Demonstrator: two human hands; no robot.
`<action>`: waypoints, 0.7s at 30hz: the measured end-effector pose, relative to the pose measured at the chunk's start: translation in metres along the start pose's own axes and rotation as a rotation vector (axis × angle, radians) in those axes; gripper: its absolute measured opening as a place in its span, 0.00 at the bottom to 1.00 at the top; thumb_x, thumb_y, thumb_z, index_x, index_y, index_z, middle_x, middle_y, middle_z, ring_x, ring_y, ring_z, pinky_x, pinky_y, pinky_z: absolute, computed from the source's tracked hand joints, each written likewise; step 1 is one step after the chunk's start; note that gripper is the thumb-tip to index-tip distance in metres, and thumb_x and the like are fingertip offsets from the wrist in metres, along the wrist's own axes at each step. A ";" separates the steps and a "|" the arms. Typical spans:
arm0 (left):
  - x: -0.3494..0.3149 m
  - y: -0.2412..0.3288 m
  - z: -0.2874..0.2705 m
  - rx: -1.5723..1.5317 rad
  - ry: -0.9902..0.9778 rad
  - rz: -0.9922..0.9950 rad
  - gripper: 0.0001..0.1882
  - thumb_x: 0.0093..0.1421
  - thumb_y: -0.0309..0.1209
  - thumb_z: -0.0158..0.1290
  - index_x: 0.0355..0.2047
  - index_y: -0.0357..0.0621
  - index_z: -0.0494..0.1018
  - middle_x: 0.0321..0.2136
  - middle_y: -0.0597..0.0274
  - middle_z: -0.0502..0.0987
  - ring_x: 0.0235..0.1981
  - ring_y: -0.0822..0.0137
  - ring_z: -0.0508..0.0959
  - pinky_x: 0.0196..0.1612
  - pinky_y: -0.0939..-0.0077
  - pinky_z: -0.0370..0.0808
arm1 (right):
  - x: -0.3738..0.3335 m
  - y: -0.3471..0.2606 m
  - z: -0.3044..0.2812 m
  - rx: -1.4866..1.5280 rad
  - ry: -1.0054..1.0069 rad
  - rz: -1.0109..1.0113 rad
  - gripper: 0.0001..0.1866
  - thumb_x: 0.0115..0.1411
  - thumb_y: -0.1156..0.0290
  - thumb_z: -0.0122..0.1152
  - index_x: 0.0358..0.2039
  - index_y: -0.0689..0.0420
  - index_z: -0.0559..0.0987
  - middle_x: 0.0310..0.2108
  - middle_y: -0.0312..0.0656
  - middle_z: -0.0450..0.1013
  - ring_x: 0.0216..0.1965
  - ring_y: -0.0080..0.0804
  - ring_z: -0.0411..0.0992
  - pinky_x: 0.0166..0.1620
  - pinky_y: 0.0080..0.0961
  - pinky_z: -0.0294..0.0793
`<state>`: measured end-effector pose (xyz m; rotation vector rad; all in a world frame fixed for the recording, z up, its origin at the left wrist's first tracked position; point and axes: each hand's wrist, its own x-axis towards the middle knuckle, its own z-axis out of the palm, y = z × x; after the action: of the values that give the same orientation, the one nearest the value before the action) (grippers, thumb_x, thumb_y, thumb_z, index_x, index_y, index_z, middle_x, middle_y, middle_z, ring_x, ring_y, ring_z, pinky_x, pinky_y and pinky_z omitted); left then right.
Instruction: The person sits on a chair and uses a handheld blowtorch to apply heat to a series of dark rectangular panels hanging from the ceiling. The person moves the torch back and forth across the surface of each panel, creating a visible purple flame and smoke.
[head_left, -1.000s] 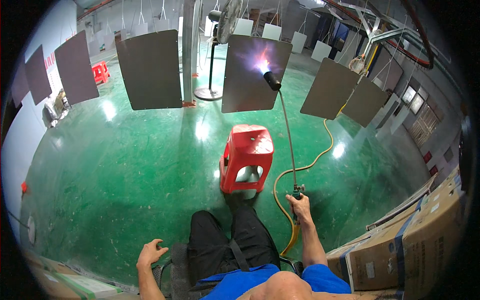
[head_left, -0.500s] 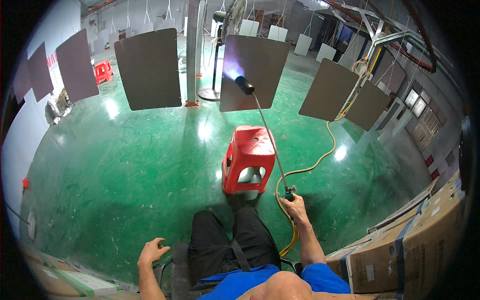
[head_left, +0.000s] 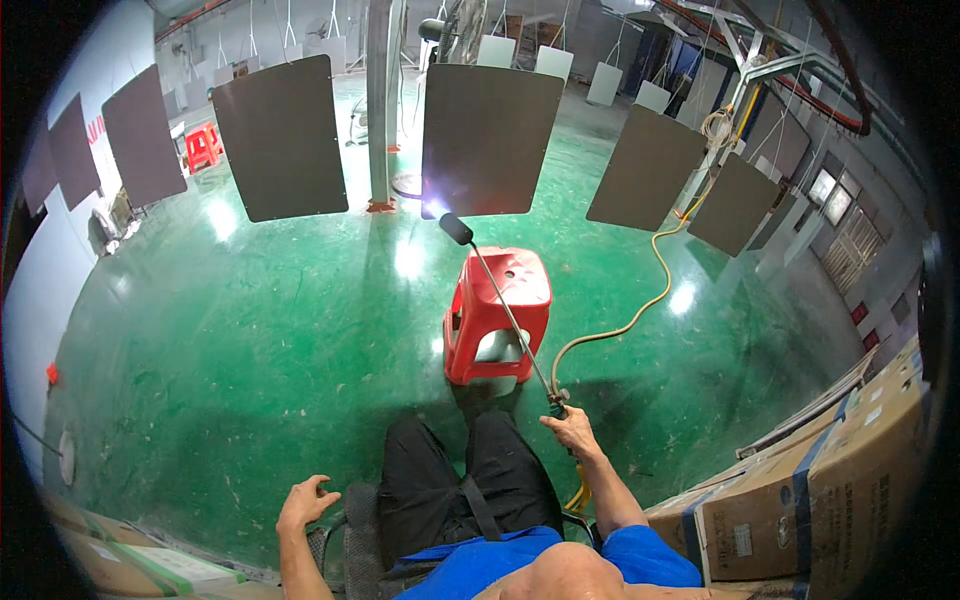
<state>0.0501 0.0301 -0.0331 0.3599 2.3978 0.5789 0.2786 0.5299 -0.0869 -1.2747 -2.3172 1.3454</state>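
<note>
My right hand (head_left: 572, 430) is closed around the handle of a long gas torch (head_left: 510, 318), whose thin metal shaft slants up and to the left. A bluish-white flame (head_left: 434, 208) leaves its black nozzle at the lower left corner of a hanging dark panel (head_left: 490, 140). From the handle runs a yellow hose (head_left: 625, 335). My left hand (head_left: 305, 502) rests beside the chair (head_left: 360, 535) I sit on, fingers loosely bent and apart, holding nothing. Under the torch shaft stands a red plastic stool (head_left: 510, 275).
More dark panels, such as one on the left (head_left: 283, 140) and one on the right (head_left: 645, 168), hang in a row. A metal post (head_left: 379, 120) and a pedestal fan (head_left: 432, 30) stand behind. Cardboard boxes (head_left: 770, 530) are stacked at my right; others (head_left: 150, 560) lie at left.
My right hand has moved slightly left and down, bringing the torch nozzle lower and left, from the panel's face to its lower left corner. The panels have shifted slightly left. My left hand stays put.
</note>
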 end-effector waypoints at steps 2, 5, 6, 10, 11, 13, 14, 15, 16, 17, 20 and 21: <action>-0.002 0.001 0.000 0.001 0.008 0.000 0.32 0.54 0.43 0.63 0.56 0.41 0.71 0.42 0.50 0.81 0.39 0.57 0.81 0.43 0.63 0.78 | 0.000 0.000 0.001 0.001 -0.020 0.020 0.17 0.52 0.61 0.72 0.26 0.57 0.73 0.16 0.29 0.65 0.16 0.19 0.62 0.20 0.23 0.61; -0.008 0.010 -0.003 -0.002 -0.012 -0.052 0.31 0.56 0.43 0.62 0.57 0.43 0.70 0.40 0.54 0.81 0.37 0.60 0.81 0.42 0.64 0.77 | -0.004 -0.002 0.000 -0.034 -0.007 0.023 0.17 0.50 0.61 0.72 0.24 0.58 0.73 0.16 0.30 0.66 0.17 0.20 0.63 0.22 0.24 0.63; -0.009 0.013 -0.005 -0.004 -0.024 -0.076 0.30 0.56 0.42 0.61 0.57 0.43 0.70 0.39 0.55 0.81 0.37 0.61 0.81 0.42 0.65 0.76 | -0.006 0.000 -0.002 -0.052 0.007 0.019 0.18 0.50 0.60 0.72 0.24 0.58 0.73 0.16 0.30 0.66 0.18 0.20 0.64 0.22 0.24 0.63; 0.001 0.000 0.001 0.020 -0.011 -0.019 0.30 0.57 0.42 0.61 0.57 0.44 0.70 0.38 0.56 0.81 0.34 0.62 0.81 0.39 0.65 0.77 | -0.010 0.006 -0.012 -0.033 0.070 0.038 0.17 0.49 0.60 0.72 0.24 0.58 0.74 0.17 0.31 0.66 0.19 0.21 0.64 0.23 0.25 0.64; -0.001 0.003 0.000 0.000 -0.019 -0.040 0.30 0.57 0.42 0.61 0.57 0.43 0.70 0.38 0.56 0.81 0.33 0.63 0.81 0.39 0.65 0.77 | -0.017 -0.004 -0.018 -0.025 0.074 0.061 0.17 0.49 0.60 0.72 0.24 0.58 0.74 0.17 0.31 0.66 0.19 0.20 0.64 0.23 0.25 0.64; -0.004 0.006 -0.002 -0.030 -0.028 -0.053 0.31 0.55 0.42 0.62 0.57 0.43 0.70 0.39 0.55 0.81 0.33 0.62 0.81 0.38 0.65 0.77 | -0.027 -0.009 -0.026 -0.002 0.105 0.086 0.17 0.49 0.60 0.72 0.24 0.58 0.74 0.17 0.31 0.66 0.19 0.20 0.64 0.23 0.26 0.64; -0.004 0.006 -0.002 -0.042 -0.026 -0.051 0.32 0.54 0.43 0.62 0.56 0.42 0.70 0.40 0.53 0.81 0.34 0.62 0.81 0.38 0.65 0.78 | -0.030 -0.007 -0.029 0.013 0.126 0.087 0.17 0.49 0.60 0.72 0.24 0.59 0.74 0.17 0.31 0.66 0.19 0.21 0.64 0.23 0.26 0.65; -0.004 0.006 -0.002 -0.054 -0.024 -0.048 0.32 0.53 0.43 0.63 0.56 0.41 0.71 0.40 0.52 0.81 0.34 0.61 0.81 0.38 0.65 0.78 | -0.033 -0.006 -0.032 0.027 0.147 0.087 0.17 0.50 0.61 0.72 0.24 0.59 0.74 0.17 0.30 0.66 0.19 0.21 0.64 0.23 0.26 0.65; -0.003 0.006 -0.001 -0.030 -0.013 -0.034 0.32 0.54 0.43 0.63 0.56 0.41 0.71 0.40 0.52 0.81 0.34 0.61 0.81 0.38 0.65 0.78 | -0.035 -0.004 -0.035 0.050 0.148 0.116 0.17 0.50 0.61 0.72 0.24 0.59 0.74 0.17 0.30 0.66 0.18 0.21 0.64 0.23 0.26 0.64; -0.003 0.005 -0.001 -0.005 -0.001 -0.020 0.32 0.54 0.43 0.63 0.56 0.41 0.71 0.40 0.52 0.81 0.34 0.61 0.81 0.38 0.66 0.78 | -0.038 -0.004 -0.038 0.075 0.150 0.145 0.16 0.50 0.62 0.72 0.24 0.59 0.74 0.17 0.30 0.66 0.18 0.20 0.63 0.23 0.25 0.64; -0.005 0.009 -0.002 0.006 -0.004 -0.019 0.32 0.54 0.43 0.63 0.55 0.41 0.71 0.40 0.51 0.81 0.35 0.61 0.81 0.38 0.65 0.78 | -0.038 0.011 -0.041 0.117 0.177 0.151 0.15 0.51 0.64 0.71 0.23 0.58 0.73 0.17 0.30 0.66 0.17 0.20 0.63 0.22 0.24 0.63; -0.005 0.011 -0.003 -0.001 -0.012 -0.024 0.32 0.54 0.43 0.63 0.55 0.41 0.71 0.40 0.51 0.81 0.35 0.61 0.81 0.39 0.65 0.78 | -0.037 0.017 -0.041 0.126 0.193 0.140 0.15 0.51 0.64 0.71 0.23 0.58 0.73 0.17 0.30 0.66 0.17 0.20 0.63 0.22 0.24 0.63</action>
<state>0.0532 0.0369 -0.0230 0.3331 2.3874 0.5659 0.3332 0.5324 -0.0672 -1.4776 -2.0164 1.3212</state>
